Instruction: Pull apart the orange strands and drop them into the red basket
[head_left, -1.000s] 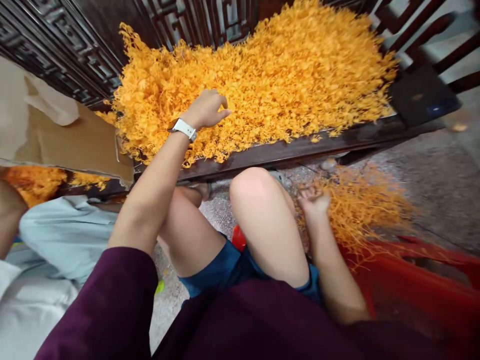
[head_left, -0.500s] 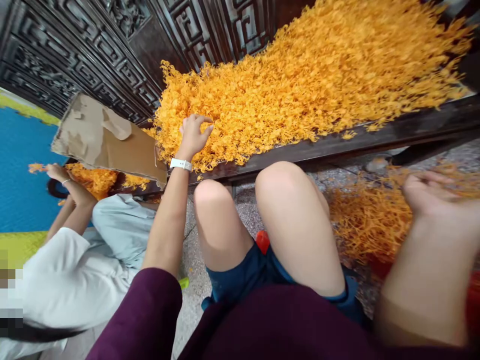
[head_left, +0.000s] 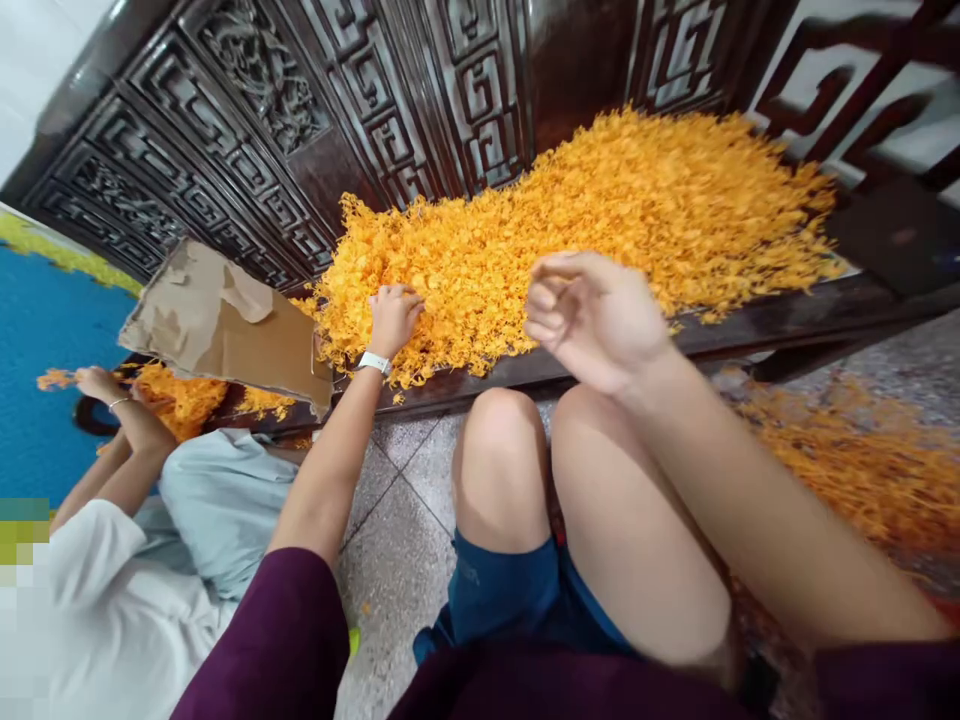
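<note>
A long heap of small orange, branching pieces [head_left: 480, 270] covers the seat of a dark wooden bench [head_left: 750, 335]. At the heap's left end my left hand [head_left: 396, 320], with a white band on its wrist, rests on the front of the pieces. Its fingers are bent and a little apart, with nothing clearly held in them. My right hand [head_left: 592, 315] is raised above my knees, in front of the middle of the heap. Its fingers curl loosely, apart from the thumb, and the palm looks bare. Slight blur covers this hand.
A torn cardboard box [head_left: 232, 320] stands left of the heap. Beyond it sits a person in white [head_left: 142, 600], with an orange piece in the hand [head_left: 97, 385]. Low on the right lies a mass of orange stringy pieces [head_left: 862, 460]. Carved panels [head_left: 375, 100] rise behind.
My right hand has swung left and up from over the stringy pieces at the right to the front of the heap. My left hand stays by the heap, fingers bent further. The view has shifted.
</note>
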